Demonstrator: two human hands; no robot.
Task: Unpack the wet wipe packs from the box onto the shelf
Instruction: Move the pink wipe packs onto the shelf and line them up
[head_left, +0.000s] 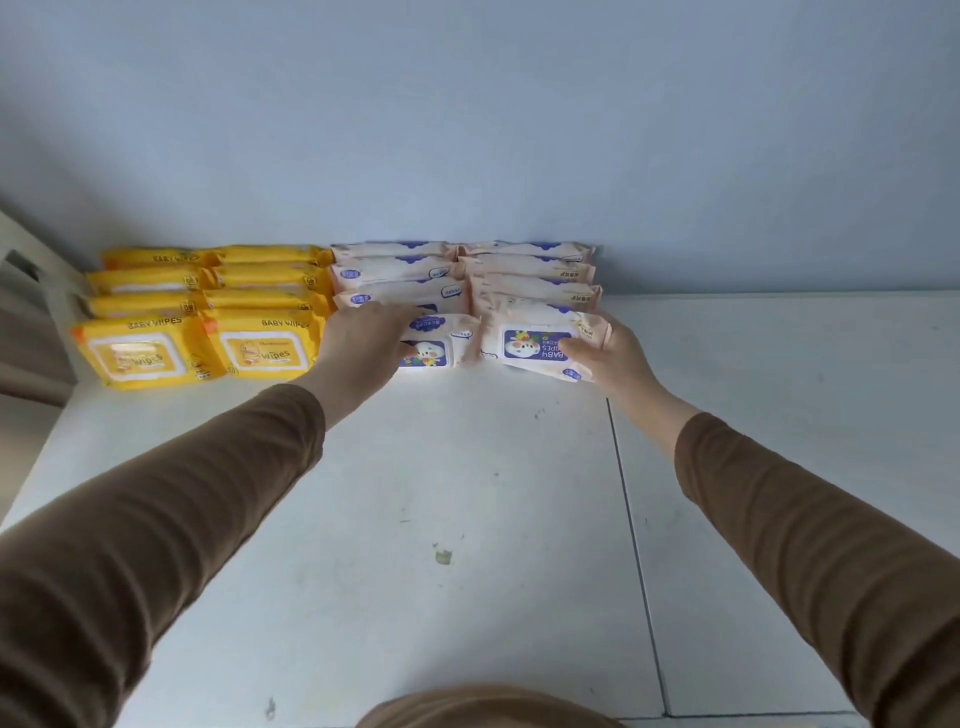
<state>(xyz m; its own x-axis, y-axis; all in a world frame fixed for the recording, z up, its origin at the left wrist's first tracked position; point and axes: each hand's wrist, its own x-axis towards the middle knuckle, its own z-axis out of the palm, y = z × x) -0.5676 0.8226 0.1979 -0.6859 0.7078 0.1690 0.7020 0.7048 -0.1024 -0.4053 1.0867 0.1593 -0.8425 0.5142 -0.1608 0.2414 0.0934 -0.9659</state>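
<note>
On the shelf (467, 493), eight yellow packs (205, 306) adjoin eight pink packs (467, 296).

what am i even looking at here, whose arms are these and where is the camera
There is no machine here. One camera worn on a person's head looks forward and down, so the two arms in brown sleeves are that person's own. They reach over a white shelf set against a pale blue wall. Along the wall lie rows of wet wipe packs: yellow packs on the left, pale peach packs beside them. The left hand rests on the front peach pack of one row. The right hand grips another peach pack with a blue label at the front of the next row. The box is out of view.
</note>
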